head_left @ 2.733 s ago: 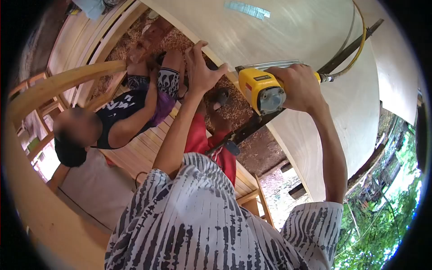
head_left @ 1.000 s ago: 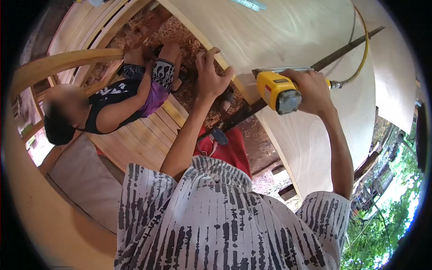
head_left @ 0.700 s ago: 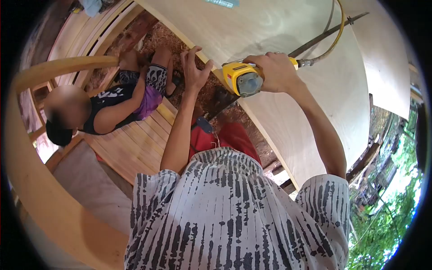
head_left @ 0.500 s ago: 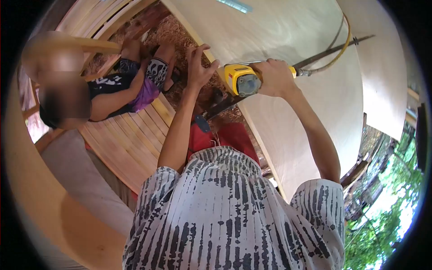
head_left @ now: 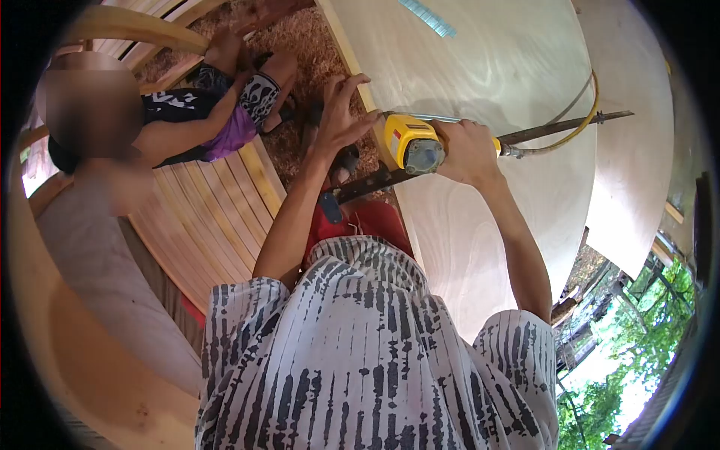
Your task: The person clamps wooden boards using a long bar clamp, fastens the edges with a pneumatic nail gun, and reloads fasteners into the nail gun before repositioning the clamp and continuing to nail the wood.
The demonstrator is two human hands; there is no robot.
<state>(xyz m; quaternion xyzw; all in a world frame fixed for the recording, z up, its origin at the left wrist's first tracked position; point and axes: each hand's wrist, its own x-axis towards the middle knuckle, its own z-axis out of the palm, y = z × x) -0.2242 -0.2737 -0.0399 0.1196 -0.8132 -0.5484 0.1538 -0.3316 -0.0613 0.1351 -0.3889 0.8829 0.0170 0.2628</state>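
Observation:
My right hand (head_left: 469, 150) is wrapped round the handle of a yellow nail gun (head_left: 415, 144), which rests over the near left edge of a pale plywood sheet (head_left: 517, 75). A yellow air hose (head_left: 597, 90) loops from its back end. To the left, my left hand (head_left: 341, 120) has its fingers spread at the sheet's wooden edge strip (head_left: 341, 45), the thumb close to the gun's nose. Whether that thumb touches the gun, I cannot tell. Below the gun runs a long dark bar (head_left: 525, 135) with a blue end piece (head_left: 330, 206).
A strip of metal fasteners (head_left: 427, 18) lies on the plywood's far part. On the left, a person (head_left: 187, 124) sits by a slatted wooden bench (head_left: 202, 210). Wood shavings (head_left: 311, 37) cover the ground. Another pale panel (head_left: 630, 187) is at the right.
The view has shifted, so the plywood and gun appear slightly further right. My left hand has come a little closer to the nail gun. My right hand keeps its hold.

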